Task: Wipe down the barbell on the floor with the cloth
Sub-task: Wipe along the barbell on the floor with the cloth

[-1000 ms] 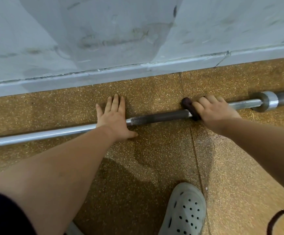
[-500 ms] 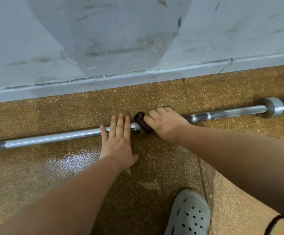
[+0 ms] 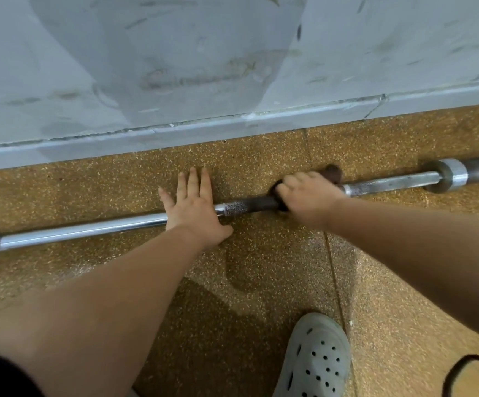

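Barbell point(image 3: 89, 230) ends beyond both frame edges; cloth point(image 3: 332, 172) mostly under right hand point(image 3: 309, 196).

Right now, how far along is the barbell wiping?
Roughly midway, I'd guess. The right hand grips the dark cloth around the barbell while the left hand presses flat on it. The chrome stretch leftward shines, perhaps already wiped. The shaft toward the collar looks dull and spotted, so probably remains.
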